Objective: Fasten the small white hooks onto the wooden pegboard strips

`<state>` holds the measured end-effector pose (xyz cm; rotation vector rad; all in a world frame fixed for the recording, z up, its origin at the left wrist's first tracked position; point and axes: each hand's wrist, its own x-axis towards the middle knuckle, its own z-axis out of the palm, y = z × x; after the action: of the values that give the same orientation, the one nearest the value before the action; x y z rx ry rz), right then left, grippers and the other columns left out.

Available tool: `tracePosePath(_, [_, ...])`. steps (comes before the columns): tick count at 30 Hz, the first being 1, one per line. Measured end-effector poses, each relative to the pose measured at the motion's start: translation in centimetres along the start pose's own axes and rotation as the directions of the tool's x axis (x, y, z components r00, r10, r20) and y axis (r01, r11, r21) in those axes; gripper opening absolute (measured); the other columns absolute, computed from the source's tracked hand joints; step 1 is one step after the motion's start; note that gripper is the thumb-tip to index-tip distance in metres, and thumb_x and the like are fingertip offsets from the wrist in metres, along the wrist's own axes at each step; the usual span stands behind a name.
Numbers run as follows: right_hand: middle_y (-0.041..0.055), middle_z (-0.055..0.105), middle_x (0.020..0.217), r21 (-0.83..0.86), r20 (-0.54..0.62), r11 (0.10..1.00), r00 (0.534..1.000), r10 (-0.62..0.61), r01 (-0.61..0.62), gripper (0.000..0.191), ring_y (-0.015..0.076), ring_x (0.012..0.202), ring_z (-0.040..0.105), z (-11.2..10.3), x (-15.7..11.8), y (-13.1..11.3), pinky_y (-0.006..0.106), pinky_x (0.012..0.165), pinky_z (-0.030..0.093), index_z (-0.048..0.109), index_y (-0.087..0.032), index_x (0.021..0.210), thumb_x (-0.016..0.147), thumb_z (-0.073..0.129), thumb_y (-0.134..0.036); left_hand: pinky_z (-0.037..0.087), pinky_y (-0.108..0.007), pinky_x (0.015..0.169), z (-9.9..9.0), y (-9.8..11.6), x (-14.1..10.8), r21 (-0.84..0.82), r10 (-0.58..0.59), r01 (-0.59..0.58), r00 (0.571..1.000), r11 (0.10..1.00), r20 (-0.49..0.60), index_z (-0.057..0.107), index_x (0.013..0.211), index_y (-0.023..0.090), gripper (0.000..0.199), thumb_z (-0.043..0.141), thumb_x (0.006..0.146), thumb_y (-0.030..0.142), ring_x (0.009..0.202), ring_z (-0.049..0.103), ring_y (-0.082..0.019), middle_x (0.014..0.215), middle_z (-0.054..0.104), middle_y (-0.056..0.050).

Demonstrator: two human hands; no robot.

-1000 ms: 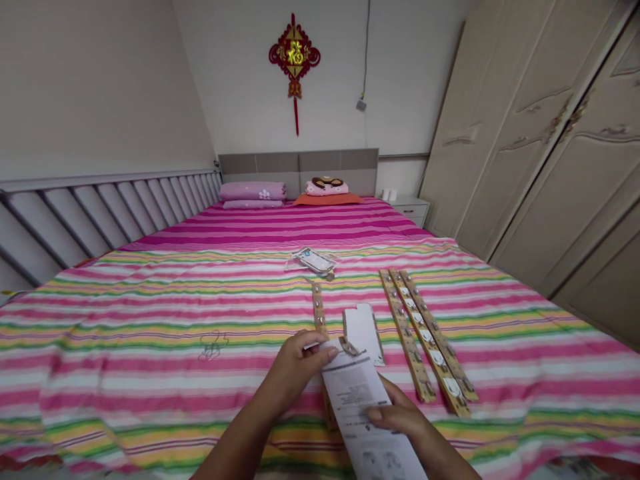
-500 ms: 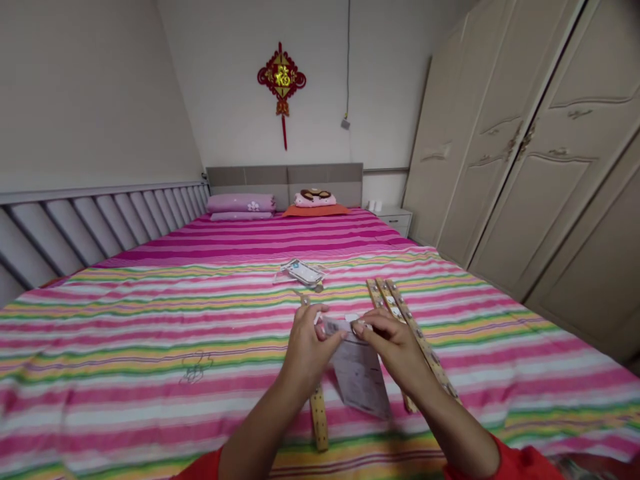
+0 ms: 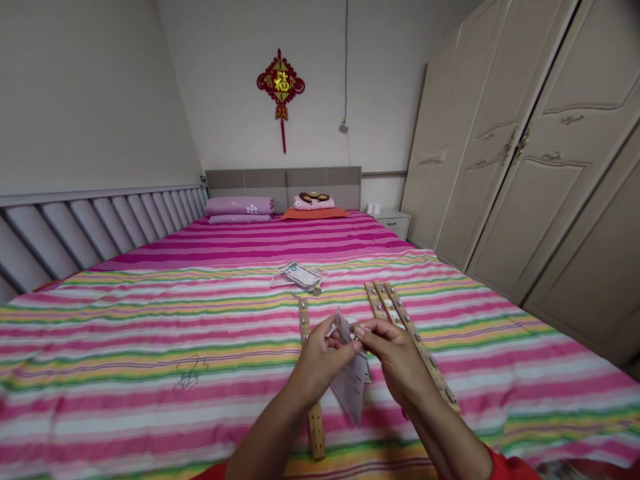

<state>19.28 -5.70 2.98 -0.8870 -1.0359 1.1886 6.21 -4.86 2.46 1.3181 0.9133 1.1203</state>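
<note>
A printed paper sheet (image 3: 349, 393) hangs folded between my two hands above the bed. My left hand (image 3: 323, 353) is closed on its upper left part, thumb across the front. The fingertips of my right hand (image 3: 393, 350) pinch at the top right of the sheet, near something small and pale that I cannot make out. Below my left hand lies a long wooden strip (image 3: 316, 430) with small holes and metal pieces along it. Several similar strips (image 3: 423, 350) lie side by side past my right hand, partly covered by it.
A clear-looking phone case (image 3: 301, 274) with loose bits lies further up the striped bedspread (image 3: 125, 380). Thin tangled wire or thread (image 3: 190, 373) rests at the left. Folded pillows (image 3: 240, 205) are by the headboard, a wardrobe (image 3: 545, 200) at the right, a rail (image 3: 100, 227) at the left.
The paper has turned from facing me to more edge-on and folded. My hands have drawn slightly closer together and a little lower; more of the left wooden strip shows.
</note>
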Motion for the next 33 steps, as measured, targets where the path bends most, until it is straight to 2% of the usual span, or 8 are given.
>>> tracePosePath(4, [0.0007,0.066,0.062,-0.008,0.062,1.000,0.998,-0.006,0.006,0.021,0.0165,0.063,0.057,-0.2,0.2,0.8,0.027,0.060,0.043,0.069,-0.018,0.069,0.066,0.073,-0.038,0.046,-0.022,0.066,0.0,-0.4,0.2,-0.067,-0.115,0.115,0.993,0.991,0.004,0.056,0.101,0.019,0.035,0.064,0.067,0.026,0.071,0.052,-0.011,0.078,0.051,0.002])
tracePosePath(8, [0.0011,0.067,0.063,-0.036,0.055,0.999,0.998,-0.033,0.035,0.025,0.0180,0.063,0.058,-0.4,0.5,1.7,0.029,0.061,0.045,0.067,-0.018,0.069,0.067,0.071,-0.042,0.047,-0.024,0.065,-0.1,-1.1,0.7,0.057,-0.143,0.144,0.989,0.988,-0.021,0.057,0.098,0.020,0.027,0.055,0.071,0.025,0.074,0.053,-0.013,0.082,0.055,0.001])
tracePosePath(12, [0.0017,0.068,0.070,-0.115,0.060,0.988,0.993,-0.098,0.105,0.021,0.0198,0.071,0.060,-0.1,0.3,2.1,0.031,0.069,0.046,0.067,-0.018,0.072,0.071,0.068,-0.039,0.046,-0.028,0.067,-0.4,-0.9,0.8,0.304,-0.022,0.037,0.998,0.952,-0.054,0.059,0.094,0.020,0.023,0.049,0.075,0.028,0.077,0.054,-0.017,0.086,0.059,-0.002])
tracePosePath(15, [0.0027,0.069,0.079,-0.165,0.063,0.969,0.983,-0.174,0.182,0.016,0.0211,0.079,0.060,0.4,-0.2,2.4,0.032,0.074,0.045,0.067,-0.019,0.076,0.075,0.065,-0.035,0.042,-0.032,0.074,-0.3,-0.3,0.6,0.573,0.124,-0.049,0.988,0.818,-0.091,0.061,0.088,0.019,0.020,0.048,0.075,0.026,0.080,0.053,-0.021,0.081,0.059,-0.005])
tracePosePath(18, [0.0029,0.069,0.081,-0.172,0.026,0.963,0.979,-0.204,0.206,0.015,0.0219,0.083,0.060,0.7,-0.4,2.7,0.033,0.078,0.045,0.066,-0.019,0.075,0.076,0.063,-0.033,0.039,-0.033,0.075,0.2,0.1,0.3,0.712,0.170,-0.035,0.978,0.702,-0.120,0.062,0.088,0.017,0.021,0.046,0.075,0.024,0.080,0.054,-0.023,0.081,0.058,-0.008])
tracePosePath(26, [0.0040,0.070,0.086,-0.089,-0.029,0.983,0.986,-0.165,0.162,0.012,0.0233,0.091,0.060,0.1,-0.4,3.6,0.037,0.085,0.042,0.065,-0.019,0.073,0.076,0.064,-0.031,0.037,-0.035,0.076,1.6,-0.2,0.4,0.740,0.181,0.024,0.964,0.672,-0.196,0.060,0.079,0.015,0.017,0.044,0.075,0.017,0.082,0.055,-0.026,0.081,0.060,-0.013])
tracePosePath(29, [0.0029,0.070,0.083,0.088,-0.045,0.994,0.997,-0.064,0.068,0.013,0.0208,0.082,0.062,0.4,-0.5,4.1,0.034,0.078,0.046,0.064,-0.019,0.069,0.072,0.069,-0.030,0.038,-0.036,0.074,1.2,-0.5,0.6,0.704,0.167,0.044,0.959,0.709,-0.229,0.058,0.073,0.016,0.014,0.044,0.071,0.012,0.077,0.055,-0.025,0.077,0.060,-0.012])
tracePosePath(33, [0.0000,0.070,0.074,0.273,-0.048,0.962,0.998,0.030,-0.016,0.017,0.0162,0.063,0.062,1.5,-0.4,4.3,0.029,0.062,0.050,0.061,-0.019,0.064,0.067,0.073,-0.030,0.041,-0.033,0.070,0.1,-1.0,0.8,0.617,0.137,0.063,0.953,0.784,-0.270,0.055,0.073,0.018,0.012,0.044,0.072,0.015,0.071,0.055,-0.021,0.072,0.058,-0.006])
